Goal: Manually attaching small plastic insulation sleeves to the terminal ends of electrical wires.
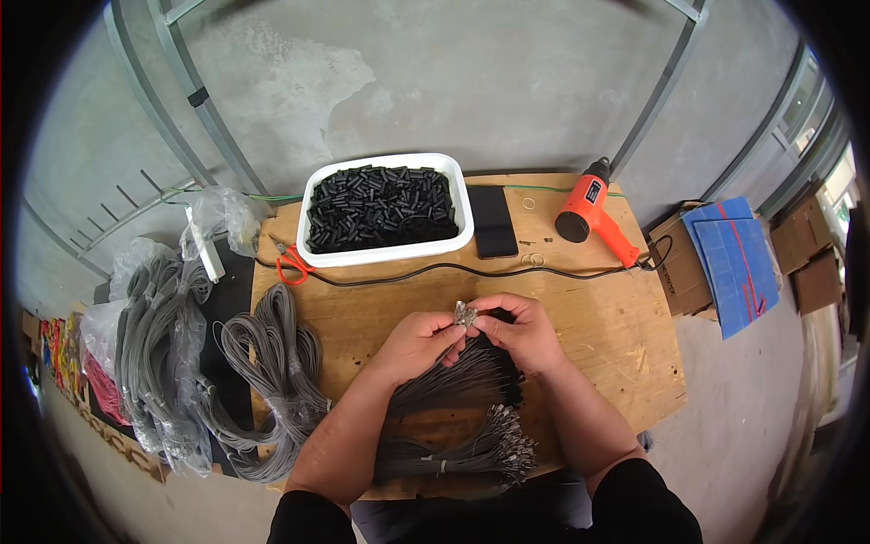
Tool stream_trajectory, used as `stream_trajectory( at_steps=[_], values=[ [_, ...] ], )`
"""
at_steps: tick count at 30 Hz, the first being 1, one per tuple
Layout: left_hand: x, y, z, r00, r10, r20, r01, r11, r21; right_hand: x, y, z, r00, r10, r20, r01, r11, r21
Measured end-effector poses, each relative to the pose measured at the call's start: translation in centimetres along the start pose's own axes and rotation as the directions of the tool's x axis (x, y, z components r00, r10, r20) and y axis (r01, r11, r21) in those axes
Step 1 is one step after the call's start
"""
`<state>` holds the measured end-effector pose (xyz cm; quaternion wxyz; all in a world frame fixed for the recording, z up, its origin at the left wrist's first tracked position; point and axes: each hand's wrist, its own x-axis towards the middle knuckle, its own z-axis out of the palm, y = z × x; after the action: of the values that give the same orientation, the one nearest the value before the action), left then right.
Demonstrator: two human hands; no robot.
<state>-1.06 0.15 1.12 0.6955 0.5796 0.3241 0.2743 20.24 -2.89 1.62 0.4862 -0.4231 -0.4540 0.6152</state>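
Observation:
Both my hands meet over the middle of the wooden table. My left hand (417, 343) pinches a small cluster of silvery metal pieces (465, 314) between thumb and fingers. On its other side, my right hand (524, 335) has its fingers closed on the same cluster. The pieces look like metal cable ends, but they are too small to make out fully. Beneath the hands lies a fan of thin dark cables (462, 376) with black ends at the right. Nearer me rests a tied bundle of grey cables (444, 462), its metal-tipped ends pointing right.
A white tub (467, 218) holds many short black tubes. Beside it lie a black phone (495, 222), an orange heat gun (587, 213) and red-handled scissors (292, 263). A black cord (408, 273) crosses the table. Coiled grey cables (272, 354) fill the left side; blue sheets (732, 263) stand right.

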Motion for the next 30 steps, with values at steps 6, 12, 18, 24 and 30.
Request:
stream_trajectory(
  at_steps=[6,12,18,24,30],
  values=[
    [0.1,0.0,-0.2,0.999,-0.017,-0.036,0.017,1.0,-0.006,0.2,0.1,-0.2,1.0,-0.016,0.009,0.016,1.0,0.012],
    [0.0,0.0,-0.4,0.997,-0.02,-0.078,0.021,1.0,0.015,0.2,0.4,-0.1,1.0,-0.006,-0.02,0.006,1.0,0.012],
    [0.1,-0.3,-0.5,0.985,-0.02,-0.172,0.002,0.994,-0.106,0.1,0.3,-0.1,0.999,-0.026,-0.043,0.025,0.999,-0.032],
    [0.1,-0.4,-0.3,0.988,-0.019,-0.152,0.006,0.996,-0.09,0.1,0.3,0.2,0.998,0.03,-0.063,-0.027,0.999,0.044],
    [0.3,-0.7,-0.3,0.969,-0.037,-0.245,0.005,0.992,-0.129,0.6,-1.0,-1.3,0.977,0.202,-0.075,-0.126,0.816,0.564]
  ],
)
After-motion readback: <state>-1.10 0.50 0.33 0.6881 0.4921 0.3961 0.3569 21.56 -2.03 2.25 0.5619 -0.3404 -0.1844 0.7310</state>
